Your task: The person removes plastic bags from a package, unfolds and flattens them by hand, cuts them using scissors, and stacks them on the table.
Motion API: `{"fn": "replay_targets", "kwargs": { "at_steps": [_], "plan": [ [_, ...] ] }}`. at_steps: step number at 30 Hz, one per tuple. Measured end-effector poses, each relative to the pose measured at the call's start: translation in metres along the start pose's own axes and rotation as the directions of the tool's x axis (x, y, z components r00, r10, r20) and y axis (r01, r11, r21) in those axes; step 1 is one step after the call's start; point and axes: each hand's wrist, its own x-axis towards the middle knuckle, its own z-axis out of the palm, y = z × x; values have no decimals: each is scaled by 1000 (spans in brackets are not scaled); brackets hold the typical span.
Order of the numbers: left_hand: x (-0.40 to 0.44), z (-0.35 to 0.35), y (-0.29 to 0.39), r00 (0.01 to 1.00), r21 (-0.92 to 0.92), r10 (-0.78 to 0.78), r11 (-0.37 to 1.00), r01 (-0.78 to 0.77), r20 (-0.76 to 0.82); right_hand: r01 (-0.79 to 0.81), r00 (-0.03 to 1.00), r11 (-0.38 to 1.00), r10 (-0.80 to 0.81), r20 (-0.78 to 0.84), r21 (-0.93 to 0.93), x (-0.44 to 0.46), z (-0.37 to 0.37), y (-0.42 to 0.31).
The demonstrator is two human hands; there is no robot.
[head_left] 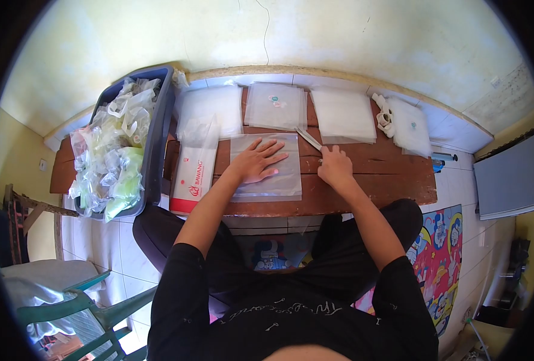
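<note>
My left hand (259, 163) lies flat with fingers spread on a clear plastic bag (279, 188) on the brown wooden table (381, 177). To the right, my right hand (335, 167) is closed around the handle end of what look like metal scissors (309, 139). Their blades point up and left, past the bag's right edge; the handles are mostly hidden by my fingers. Left of the bag lies a flat white and red plastic packet (190, 174) printed "BAWANG".
Stacks of clear plastic bags (209, 108) line the table's back, one with a small printed mark (274, 101). A white roll-like bundle (385, 116) sits at right. A dark bin (161, 114) of bagged items stands left; a green chair (62, 310) is lower left.
</note>
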Motion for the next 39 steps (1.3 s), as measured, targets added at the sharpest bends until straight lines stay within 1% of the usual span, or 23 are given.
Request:
{"fn": "replay_targets", "kwargs": {
  "at_steps": [1, 2, 4, 5, 7, 8, 10, 14, 16, 17, 20, 22, 24, 26, 28, 29, 31, 32, 34, 39],
  "plan": [
    [0, -1, 0, 1000, 0, -2, 1000, 2, -1, -71, 992, 997, 71, 101, -3, -2, -3, 0],
    [0, -1, -1, 1000, 3, -2, 1000, 2, -2, -70, 992, 998, 70, 102, -4, -3, -3, 1],
    [1, 0, 1, 1000, 6, 3, 1000, -3, -2, -108, 992, 988, 100, 81, 111, -4, 2, 5],
    [1, -1, 2, 1000, 3, 1, 1000, -1, 4, -109, 992, 988, 101, 78, 111, -2, 10, 13],
    [0, -1, 0, 1000, 0, -5, 1000, 5, 10, 34, 997, 986, -45, 64, 163, 4, 27, 31],
    [0, -1, 0, 1000, -12, -5, 1000, 5, 19, 35, 997, 986, -46, 64, 162, 6, 32, 38],
    [1, 1, 0, 1000, -28, -2, 1000, 3, 24, 104, 991, 977, -119, 66, 188, 6, 32, 44],
    [0, 0, 0, 1000, -24, 2, 1000, -2, 17, 94, 992, 984, -106, 71, 154, 0, 30, 42],
    [0, -1, 0, 1000, -31, 2, 1000, -1, 22, 43, 996, 991, -52, 66, 124, -1, 30, 41],
    [0, -1, 0, 1000, -19, 5, 1000, -5, 18, 42, 996, 991, -50, 67, 124, -2, 30, 41],
    [1, -1, -1, 1000, -5, 11, 1000, -10, 18, 76, 994, 992, -84, 76, 104, -3, 27, 45],
    [1, -1, 0, 1000, -7, 8, 1000, -8, 24, 135, 984, 985, -146, 103, 106, -5, 21, 48],
    [0, 0, 0, 1000, 21, 8, 1000, -8, -5, 148, 980, 983, -160, 117, 111, -5, 15, 50],
    [0, 0, 0, 1000, 12, 6, 1000, -6, -4, 160, 976, 980, -174, 127, 115, -4, 7, 53],
    [0, 1, 0, 1000, 3, 6, 1000, -6, 0, 260, 963, 945, -269, 20, 197, -2, -2, 55],
    [0, 1, 0, 1000, 4, 5, 1000, -5, -2, 260, 963, 945, -269, 20, 197, 0, -3, 58],
    [0, 1, 0, 1000, 5, 2, 1000, -2, -3, 315, 947, 906, -319, -32, 282, 5, -1, 67],
    [0, 0, -1, 1000, -6, 5, 1000, -5, 4, 316, 947, 906, -321, -32, 282, 8, -1, 71],
    [0, 1, -1, 1000, -18, 7, 1000, -7, 11, 377, 926, 883, -348, -150, 281, 14, 0, 78],
    [1, 0, 0, 1000, -11, 7, 1000, -7, 17, 341, 940, 916, -333, -71, 212, 20, -7, 88]
  ]
}}
